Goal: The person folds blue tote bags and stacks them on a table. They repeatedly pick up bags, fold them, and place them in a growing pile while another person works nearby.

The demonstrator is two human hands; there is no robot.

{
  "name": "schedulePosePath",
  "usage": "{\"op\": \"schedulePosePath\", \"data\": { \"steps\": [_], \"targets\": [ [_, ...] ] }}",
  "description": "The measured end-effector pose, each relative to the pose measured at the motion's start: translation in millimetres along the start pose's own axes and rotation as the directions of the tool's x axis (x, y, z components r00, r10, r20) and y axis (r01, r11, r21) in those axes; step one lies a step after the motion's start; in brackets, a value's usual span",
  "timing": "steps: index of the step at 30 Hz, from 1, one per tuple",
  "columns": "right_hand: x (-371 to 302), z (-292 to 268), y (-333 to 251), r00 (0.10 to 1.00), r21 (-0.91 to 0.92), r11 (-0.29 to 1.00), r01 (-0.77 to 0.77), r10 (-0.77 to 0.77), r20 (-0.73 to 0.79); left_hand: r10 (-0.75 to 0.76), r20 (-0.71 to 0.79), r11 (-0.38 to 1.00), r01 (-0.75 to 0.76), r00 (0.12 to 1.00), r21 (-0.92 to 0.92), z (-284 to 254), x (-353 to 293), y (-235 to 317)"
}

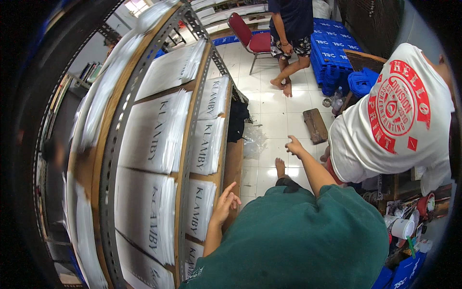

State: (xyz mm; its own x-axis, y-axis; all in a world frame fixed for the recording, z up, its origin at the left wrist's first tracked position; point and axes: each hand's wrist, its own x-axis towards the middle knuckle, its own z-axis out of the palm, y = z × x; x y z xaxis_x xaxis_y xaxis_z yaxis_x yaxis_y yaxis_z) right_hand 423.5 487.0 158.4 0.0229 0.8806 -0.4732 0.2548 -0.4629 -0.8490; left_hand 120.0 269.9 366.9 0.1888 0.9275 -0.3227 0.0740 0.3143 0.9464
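My left hand (225, 204) is beside the edge of the shelving rack (234, 166), its index finger stretched out and the others loosely bent. It holds nothing that I can see. Closest to it lies a stack of white printed sheets or flat bags (198, 208), with dark lettering on the top one. Out in front of my body, above the tiled floor, my right hand (294, 146) has its fingers apart and is free of any object. More white printed stacks (147, 130) fill the rack's shelves on the left.
At right, close by, is a person in a white printed shirt (399, 111). Ahead, another person (291, 29) stands near a red chair (250, 38) and stacked blue crates (332, 50). A brown block (315, 126) lies on the floor. Tubs and clutter (403, 227) crowd the lower right.
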Motion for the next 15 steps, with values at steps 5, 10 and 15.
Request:
{"op": "schedulePosePath", "data": {
  "steps": [5,10,15],
  "targets": [
    [109.7,-38.9,-23.4,0.974,0.051,0.999,-0.018,0.029,-0.224,-0.062,-0.008,0.998,0.062,0.998,-0.033,-16.2,87.1,7.3],
    [215.7,-109.2,-4.1,0.925,-0.131,0.952,-0.276,0.226,-0.304,-0.175,-0.127,0.984,0.167,0.976,-0.067,-27.2,202.3,9.6],
    [268.1,-183.6,-40.5,0.920,-0.272,0.921,-0.278,0.174,-0.352,-0.335,-0.135,0.941,0.324,0.932,-0.098,-24.4,334.2,24.0]
  ]
}}
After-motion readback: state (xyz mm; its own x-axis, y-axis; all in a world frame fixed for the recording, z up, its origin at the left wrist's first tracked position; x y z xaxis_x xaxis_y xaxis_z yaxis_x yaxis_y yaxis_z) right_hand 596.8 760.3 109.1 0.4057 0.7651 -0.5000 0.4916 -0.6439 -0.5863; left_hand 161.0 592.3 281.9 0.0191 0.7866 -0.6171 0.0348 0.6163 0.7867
